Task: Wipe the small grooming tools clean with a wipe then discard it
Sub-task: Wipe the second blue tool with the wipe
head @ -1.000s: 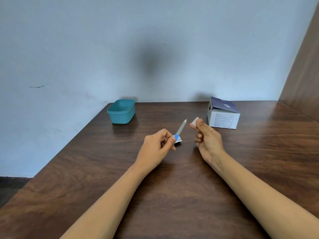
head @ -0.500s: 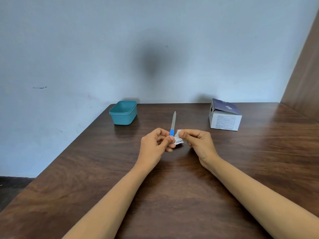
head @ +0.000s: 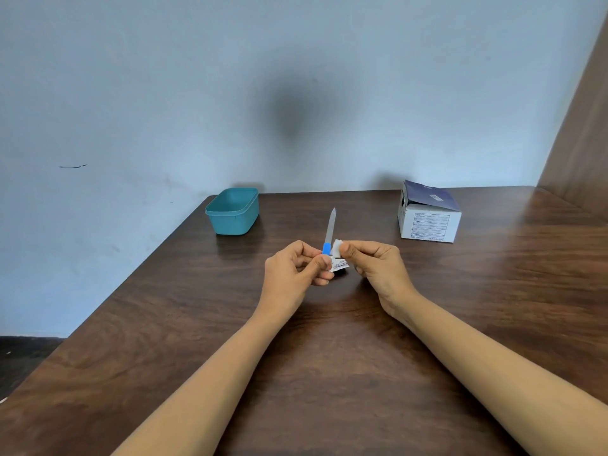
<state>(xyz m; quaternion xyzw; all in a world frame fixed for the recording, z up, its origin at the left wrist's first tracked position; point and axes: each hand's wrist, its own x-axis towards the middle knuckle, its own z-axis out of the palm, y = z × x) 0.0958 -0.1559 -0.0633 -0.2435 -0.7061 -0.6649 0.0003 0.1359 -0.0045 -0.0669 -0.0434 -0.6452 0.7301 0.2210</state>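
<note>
My left hand pinches a nail file by its blue handle, the grey blade pointing up and slightly away. A small printed sachet pokes out under my left thumb, seemingly held along with the file. My right hand is closed on a small white wipe, which sits right against the file just above the blue handle. Both hands hover over the middle of the dark wooden table.
A teal plastic tub stands open at the table's far left corner. A white and dark blue cardboard box with its flap lifted sits at the far right. A pale wall runs behind, with a wooden panel on the right.
My right hand came in from the right with the wipe and brought it against the file near the handle. The file tipped from leaning right to nearly upright.
</note>
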